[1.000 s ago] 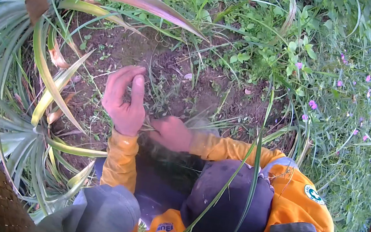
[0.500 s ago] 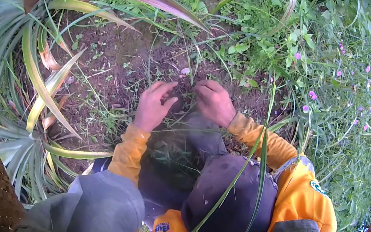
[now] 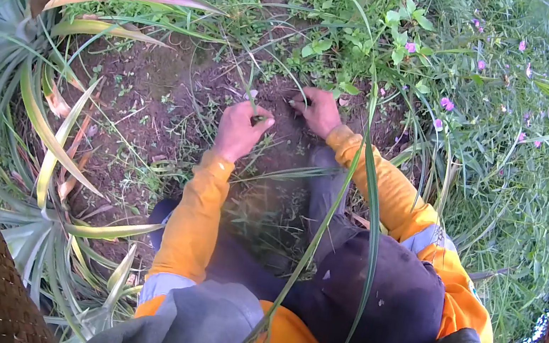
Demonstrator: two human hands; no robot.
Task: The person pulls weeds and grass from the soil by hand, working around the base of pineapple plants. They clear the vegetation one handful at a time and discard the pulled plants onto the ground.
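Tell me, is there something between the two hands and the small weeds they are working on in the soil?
Nothing visible does. The left hand is already closed on a thin weed stem, and the right hand rests on the bare soil beside low weeds. A long grass blade crosses only the right sleeve, nearer the camera.

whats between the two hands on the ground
In the head view, a short stretch of dark soil with thin grass blades separates the left hand from the right hand.
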